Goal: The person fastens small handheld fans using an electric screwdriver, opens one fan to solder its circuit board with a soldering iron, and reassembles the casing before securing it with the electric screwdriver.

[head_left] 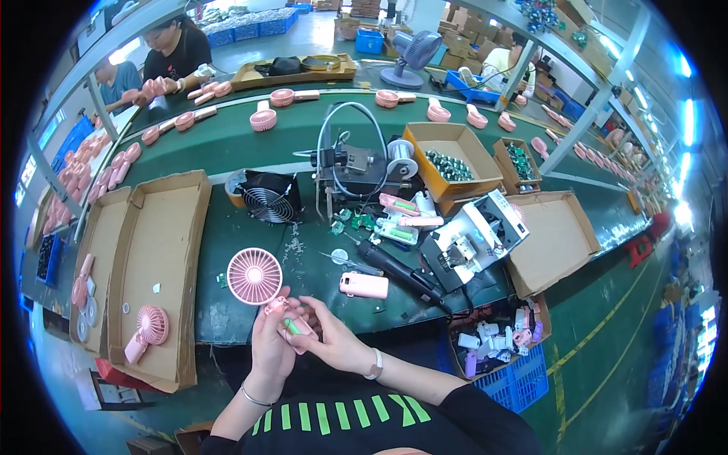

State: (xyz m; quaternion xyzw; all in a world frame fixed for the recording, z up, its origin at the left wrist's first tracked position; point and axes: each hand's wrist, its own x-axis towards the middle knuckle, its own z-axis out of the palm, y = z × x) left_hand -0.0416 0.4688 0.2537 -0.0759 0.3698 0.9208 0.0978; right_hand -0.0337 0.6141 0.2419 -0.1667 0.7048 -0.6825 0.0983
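Both my hands are closed around a pink handheld fan at the table's front edge. Its round grille points away from me. A green part, seemingly a battery, shows in its opened handle. My left hand grips the handle from the left, just below the grille. From the right, my right hand holds the lower handle, fingers over it. Beyond my right hand a pink handle shell lies flat on the green tabletop. Beside it rests a black power screwdriver.
A cardboard tray with a pink fan stands left. Behind are a black cooling fan and a solder spool. On the right sit a white machine and boxes of circuit boards. Fans line the green conveyor; people sit beyond it.
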